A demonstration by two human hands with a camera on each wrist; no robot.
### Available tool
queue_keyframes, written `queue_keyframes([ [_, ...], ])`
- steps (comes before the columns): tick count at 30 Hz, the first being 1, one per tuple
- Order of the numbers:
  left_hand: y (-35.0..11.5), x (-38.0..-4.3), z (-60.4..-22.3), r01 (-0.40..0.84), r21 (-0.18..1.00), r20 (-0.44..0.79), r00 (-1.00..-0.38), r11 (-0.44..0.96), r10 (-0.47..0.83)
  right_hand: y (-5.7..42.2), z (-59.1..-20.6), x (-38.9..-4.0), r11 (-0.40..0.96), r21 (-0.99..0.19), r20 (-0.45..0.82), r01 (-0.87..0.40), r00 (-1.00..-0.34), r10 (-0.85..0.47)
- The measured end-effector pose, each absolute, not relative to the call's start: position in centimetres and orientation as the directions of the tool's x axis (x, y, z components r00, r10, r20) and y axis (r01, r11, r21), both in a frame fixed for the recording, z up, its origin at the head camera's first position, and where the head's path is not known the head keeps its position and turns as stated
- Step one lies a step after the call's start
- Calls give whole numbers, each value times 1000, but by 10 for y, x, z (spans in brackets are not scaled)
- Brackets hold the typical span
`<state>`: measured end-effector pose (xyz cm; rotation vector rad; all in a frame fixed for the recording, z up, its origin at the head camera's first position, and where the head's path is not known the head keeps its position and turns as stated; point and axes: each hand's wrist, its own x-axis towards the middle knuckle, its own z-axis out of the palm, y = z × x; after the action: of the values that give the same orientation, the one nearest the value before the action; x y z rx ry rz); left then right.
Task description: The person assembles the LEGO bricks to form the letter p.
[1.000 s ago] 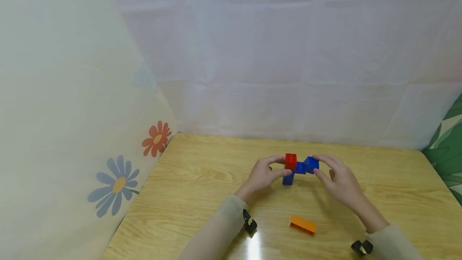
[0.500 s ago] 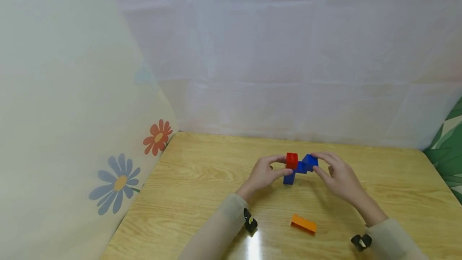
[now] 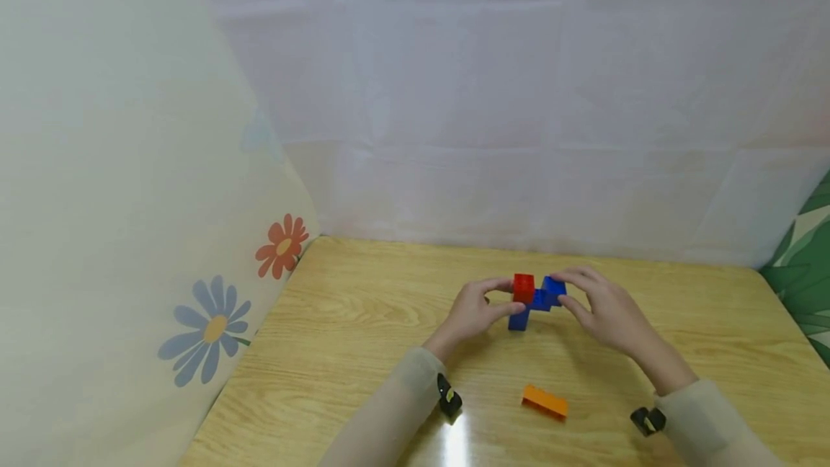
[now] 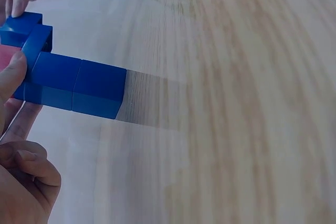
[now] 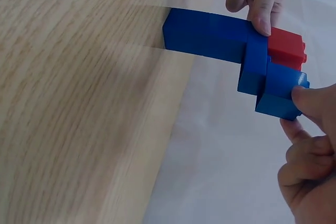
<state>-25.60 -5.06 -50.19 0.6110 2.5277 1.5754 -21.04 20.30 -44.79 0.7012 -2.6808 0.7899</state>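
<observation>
A stack of blue bricks point(image 5: 210, 34) stands upright on the table, with a blue crosspiece brick point(image 5: 254, 65) jutting to the right from its top. On top at the left sits a red brick point(image 3: 524, 288). My left hand point(image 3: 475, 310) grips the structure there between thumb and fingers, its thumb at the red brick's lower edge. My right hand point(image 3: 606, 312) pinches another blue brick point(image 5: 283, 88) by its sides. That brick sits over the outer end of the crosspiece, against it. In the left wrist view, the left thumb point(image 4: 11, 77) covers part of the joint.
An orange brick point(image 3: 545, 402) lies on the wooden table point(image 3: 363, 308) nearer the body, between the forearms. A white cloth wall point(image 3: 454, 128) rises behind the table's far edge. A flower-printed wall point(image 3: 117, 200) borders it on the left.
The blue brick in my right hand has shifted slightly left and up, and sits straighter on the crosspiece. My left hand stays in place on the structure.
</observation>
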Motion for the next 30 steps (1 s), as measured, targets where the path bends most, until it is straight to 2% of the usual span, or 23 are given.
queue_keyframes([
  [15, -51, -256, -503, 285, 875, 125, -914, 391, 386, 203, -446, -211, 757, -375, 368, -535, -836, -408],
  [25, -51, -256, -503, 281, 873, 121, -916, 398, 382, 203, -451, -209, 734, -398, 430, -550, -819, -380],
  [30, -50, -256, -502, 284, 875, 125, -914, 392, 385, 206, -455, -206, 724, -384, 495, -573, -790, -363],
])
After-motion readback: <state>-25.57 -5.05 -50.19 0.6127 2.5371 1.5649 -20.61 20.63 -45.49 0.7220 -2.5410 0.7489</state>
